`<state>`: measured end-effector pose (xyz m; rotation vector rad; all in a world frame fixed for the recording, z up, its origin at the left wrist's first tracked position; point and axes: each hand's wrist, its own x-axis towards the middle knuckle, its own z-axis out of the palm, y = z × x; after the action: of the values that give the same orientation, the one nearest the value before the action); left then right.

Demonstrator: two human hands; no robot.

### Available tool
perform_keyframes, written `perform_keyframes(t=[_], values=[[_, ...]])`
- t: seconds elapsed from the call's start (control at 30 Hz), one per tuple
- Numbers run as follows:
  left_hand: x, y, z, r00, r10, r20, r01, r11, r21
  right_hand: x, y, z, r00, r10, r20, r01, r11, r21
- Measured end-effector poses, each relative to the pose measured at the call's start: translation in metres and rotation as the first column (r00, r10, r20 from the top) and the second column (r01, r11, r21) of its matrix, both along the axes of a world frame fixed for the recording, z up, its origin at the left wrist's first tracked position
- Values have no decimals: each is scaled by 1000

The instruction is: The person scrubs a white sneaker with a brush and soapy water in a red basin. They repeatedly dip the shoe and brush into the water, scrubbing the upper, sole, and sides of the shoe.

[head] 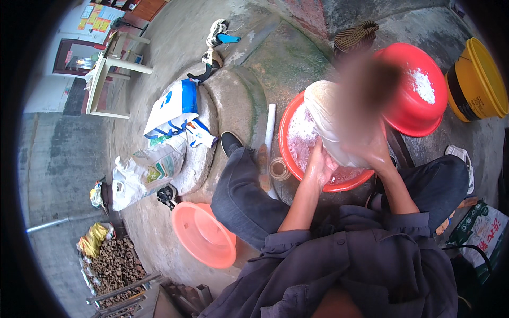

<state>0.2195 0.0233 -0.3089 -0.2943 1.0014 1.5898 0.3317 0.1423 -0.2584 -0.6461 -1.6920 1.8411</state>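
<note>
A cream-coloured shoe is held tilted over a red plastic basin of foamy, pinkish-looking soapy water. My left hand is wet and grips the shoe from its left, near the lower end. On the other side, my right hand holds the same shoe; its fingers are partly lost in blur. A large brown blurred patch hides the shoe's right part and some of the basin behind it. Just beyond, another red basin bears a heap of white powder.
A yellow bucket stands far right, with a white shoe beyond my right knee. A coral basin lies by my left leg. White pipe and a tape roll sit beside the wash basin. Bags rest on a stone step.
</note>
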Motion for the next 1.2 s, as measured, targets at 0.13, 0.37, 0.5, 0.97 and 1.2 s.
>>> perform_keyframes(t=[0.13, 0.37, 0.5, 0.97, 1.2], values=[[-4, 1, 1, 998, 1, 66, -9, 993, 114, -2, -1, 2, 1000, 21, 7, -21, 1000, 2], [-7, 0, 15, 983, -8, 184, -33, 975, 220, 0, -2, 8, 993, 56, -100, -65, 993, -94], [-5, 1, 35, 970, -15, 243, -58, 955, 291, 3, 0, 15, 988, 88, -123, -101, 990, -97], [3, -1, 63, 908, 54, 416, -261, 849, 460, 9, 3, 15, 971, 40, -236, -129, 919, -372], [12, 1, 74, 908, 136, 397, -325, 827, 459, 12, -2, 12, 989, -20, -144, -45, 901, -431]])
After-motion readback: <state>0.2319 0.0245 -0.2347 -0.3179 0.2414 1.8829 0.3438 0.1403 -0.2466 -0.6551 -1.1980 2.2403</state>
